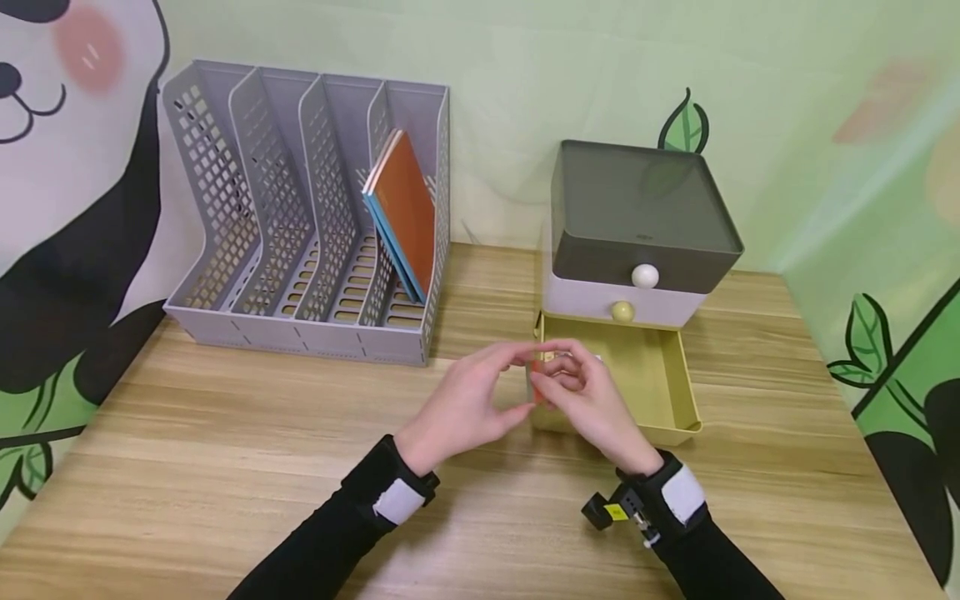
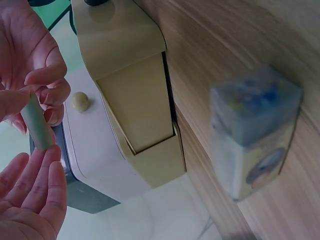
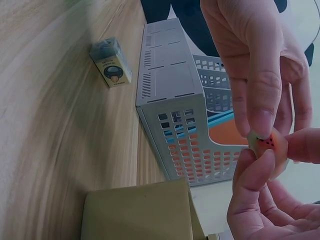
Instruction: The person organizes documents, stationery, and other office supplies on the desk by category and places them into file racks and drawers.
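A small watermelon-slice piece (image 1: 536,385) is held between both hands, above the left side of the open yellow drawer. Its green rind (image 2: 38,122) faces the left wrist view; reddish flesh with black seed dots (image 3: 266,141) shows in the right wrist view. My left hand (image 1: 467,407) steadies the slice between thumb and fingertips. From the other side my right hand (image 1: 592,400) pinches it, fingers curled. The hands partly cover small items in the yellow drawer (image 1: 652,354).
The drawer cabinet (image 1: 645,200) has grey and white drawers, closed, above the yellow one. To the left stands a grey file rack (image 1: 315,333) with notebooks (image 1: 405,217) in its rightmost slot. In the wrist views a small printed box (image 3: 111,62) stands on the table.
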